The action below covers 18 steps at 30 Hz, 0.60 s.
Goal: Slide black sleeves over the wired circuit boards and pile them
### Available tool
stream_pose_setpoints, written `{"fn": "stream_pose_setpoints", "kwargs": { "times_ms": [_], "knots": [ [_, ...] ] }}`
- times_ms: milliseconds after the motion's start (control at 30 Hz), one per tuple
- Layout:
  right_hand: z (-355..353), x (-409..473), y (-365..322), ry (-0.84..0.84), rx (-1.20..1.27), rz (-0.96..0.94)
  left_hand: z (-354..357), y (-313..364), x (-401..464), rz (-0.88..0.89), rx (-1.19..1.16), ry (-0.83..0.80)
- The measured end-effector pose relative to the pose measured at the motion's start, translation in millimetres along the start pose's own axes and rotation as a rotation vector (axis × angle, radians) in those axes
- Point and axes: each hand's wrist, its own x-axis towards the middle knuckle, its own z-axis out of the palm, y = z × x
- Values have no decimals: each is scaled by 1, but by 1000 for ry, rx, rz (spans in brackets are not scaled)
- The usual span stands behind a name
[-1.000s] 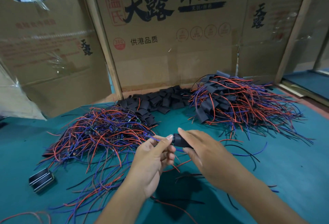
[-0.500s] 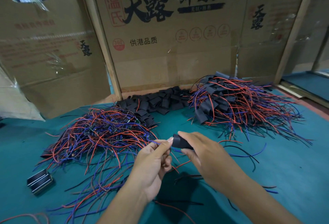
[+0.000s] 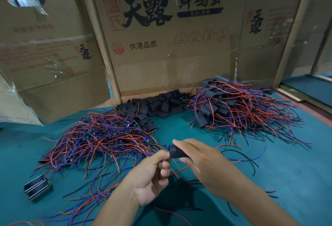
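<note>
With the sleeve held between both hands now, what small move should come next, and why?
Probably draw the black sleeve a little further toward the left hand. The right hand holds the sleeve, the left hand pinches at its open end, and no board shows outside it, so whether it is fully seated cannot be told. Then it can go to the sleeved pile on the right.

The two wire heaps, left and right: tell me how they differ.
The left heap shows bare little boards among its wires; the right heap has black sleeves over them. The left heap lies nearer the hands, the right one farther back, by the cardboard. Both are tangles of red and blue wire on the green table.
</note>
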Motion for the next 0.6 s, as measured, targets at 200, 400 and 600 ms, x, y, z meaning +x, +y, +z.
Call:
{"fn": "stream_pose_setpoints", "kwargs": {
  "times_ms": [200,400,600],
  "knots": [
    [8,-8,-3,86,-27,39,4,-5,1,66,53,4],
    [9,0,3,144,-135,33,10,-14,3,241,252,56],
    [-50,47,56,257,-189,275,-5,-6,5,806,1089,378]
  ]
}}
